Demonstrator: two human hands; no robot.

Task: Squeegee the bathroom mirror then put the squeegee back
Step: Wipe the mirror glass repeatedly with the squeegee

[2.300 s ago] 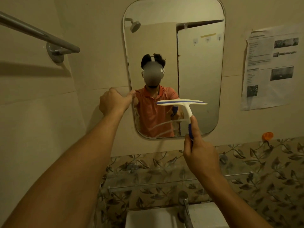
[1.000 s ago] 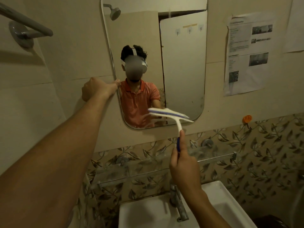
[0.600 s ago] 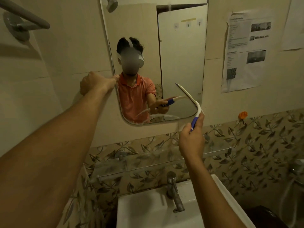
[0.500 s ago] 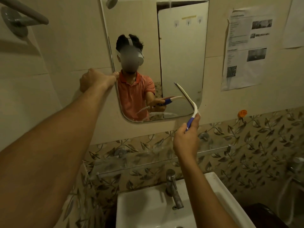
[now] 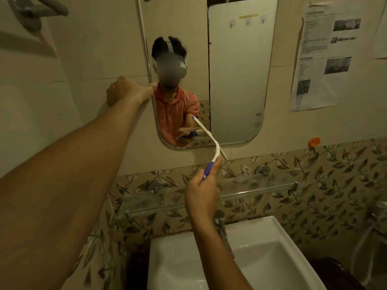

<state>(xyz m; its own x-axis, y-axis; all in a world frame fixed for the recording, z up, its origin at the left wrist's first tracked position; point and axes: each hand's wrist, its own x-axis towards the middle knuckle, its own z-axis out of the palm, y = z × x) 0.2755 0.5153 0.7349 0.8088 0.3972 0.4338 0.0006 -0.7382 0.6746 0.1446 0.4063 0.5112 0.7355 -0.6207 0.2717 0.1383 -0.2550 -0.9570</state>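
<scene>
Leftward along the mirror's [image 5: 236, 80] lower part is where the squeegee [image 5: 210, 137] has gone in the last half second. Its upper tip now sits over the reflected orange shirt instead of the reflected door panel. The blade, level a couple of seconds ago, now slants steeply, high end to the left.

The right grip [image 5: 202, 195] is closed around the blue handle, thumb lying along its top. The handle rises out of this grip up and to the right, then bends into the white neck and blade. The blade's lower end hangs past the mirror's bottom edge, in front of the plain wall. Whether the blade touches the glass cannot be told.

The left grip [image 5: 125, 92] is curled into a fist holding nothing, thumb tip against the mirror's left edge, well apart from the squeegee.

A glass shelf [image 5: 261, 188] runs along the leaf-patterned tiles below the mirror, and a tap [image 5: 219, 222] and white sink [image 5: 261, 248] sit under it. Printed papers [image 5: 322, 59] are stuck to the wall right of the mirror, with an orange hook [image 5: 314, 141] below them.
</scene>
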